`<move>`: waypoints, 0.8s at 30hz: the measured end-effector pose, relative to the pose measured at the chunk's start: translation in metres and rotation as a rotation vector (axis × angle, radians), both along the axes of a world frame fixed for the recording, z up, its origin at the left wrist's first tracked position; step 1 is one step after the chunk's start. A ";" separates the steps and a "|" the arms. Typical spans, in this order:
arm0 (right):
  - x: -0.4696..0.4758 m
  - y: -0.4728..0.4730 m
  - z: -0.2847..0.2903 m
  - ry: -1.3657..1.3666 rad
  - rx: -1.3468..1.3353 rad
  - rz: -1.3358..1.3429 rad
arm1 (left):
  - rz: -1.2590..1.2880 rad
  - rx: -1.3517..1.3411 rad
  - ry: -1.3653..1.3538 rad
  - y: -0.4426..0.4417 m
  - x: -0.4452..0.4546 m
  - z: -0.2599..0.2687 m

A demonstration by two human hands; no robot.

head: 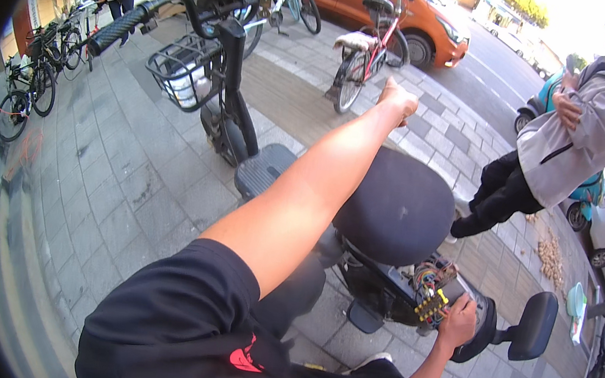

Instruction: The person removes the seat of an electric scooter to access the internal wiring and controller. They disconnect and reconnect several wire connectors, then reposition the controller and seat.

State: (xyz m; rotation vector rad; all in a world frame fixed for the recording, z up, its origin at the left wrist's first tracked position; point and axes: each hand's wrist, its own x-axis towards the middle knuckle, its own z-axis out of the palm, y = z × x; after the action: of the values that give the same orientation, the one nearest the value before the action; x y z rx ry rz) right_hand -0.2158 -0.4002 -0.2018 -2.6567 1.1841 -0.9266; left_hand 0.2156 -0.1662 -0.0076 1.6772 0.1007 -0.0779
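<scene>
My left arm reaches forward over the electric scooter's black seat [400, 207]. My left hand [398, 103] is raised above the pavement, fingers curled in, with no object seen in it. My right hand [458, 319] is closed at the scooter's uncovered rear section, around wires that run to a yellow-and-black connector block [432, 306]. A tangle of coloured wires [428, 277] spills from the opening behind the seat. A black padded backrest [533, 327] juts out at the rear. The fingertips of my right hand are partly hidden.
Ahead stand the scooter's handlebar [123, 28] and wire basket [183, 73]. A red bicycle [369, 54] is parked beyond, near an orange car [438, 26]. A person in a grey jacket [582, 134] stands to the right, arms folded. Steps [10, 276] lie at left.
</scene>
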 end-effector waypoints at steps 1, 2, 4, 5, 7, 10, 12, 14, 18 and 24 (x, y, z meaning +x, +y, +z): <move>0.000 0.000 -0.003 0.011 0.010 -0.003 | 0.016 0.028 -0.007 -0.004 -0.002 -0.009; -0.001 -0.002 -0.005 0.019 -0.004 0.001 | -0.008 0.052 0.004 -0.005 -0.004 -0.020; -0.002 -0.001 -0.004 0.033 -0.010 -0.002 | -0.031 0.108 -0.012 -0.005 -0.009 -0.031; -0.002 0.000 -0.003 0.037 -0.012 0.000 | -0.030 0.141 -0.040 -0.007 -0.008 -0.031; 0.000 0.002 -0.003 0.059 -0.001 -0.005 | -0.030 0.173 -0.043 -0.005 -0.005 -0.030; -0.002 -0.002 -0.007 0.053 -0.014 0.012 | -0.040 0.150 0.011 -0.006 -0.007 -0.028; -0.001 -0.003 -0.006 0.051 -0.028 0.012 | 0.003 0.060 0.016 -0.006 -0.005 -0.030; 0.000 -0.001 -0.005 0.047 -0.018 0.016 | 0.043 -0.006 0.008 -0.004 0.009 -0.039; -0.002 -0.002 -0.003 0.062 0.010 -0.002 | 0.046 -0.006 -0.015 -0.001 0.008 -0.035; -0.003 -0.003 -0.003 0.075 0.070 0.011 | 0.103 0.025 -0.027 -0.011 0.037 -0.055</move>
State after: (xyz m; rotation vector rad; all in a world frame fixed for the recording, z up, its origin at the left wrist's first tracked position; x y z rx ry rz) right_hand -0.2186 -0.4035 -0.2051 -2.6615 1.1927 -0.7748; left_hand 0.2527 -0.1777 -0.0626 1.6951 0.1682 0.0232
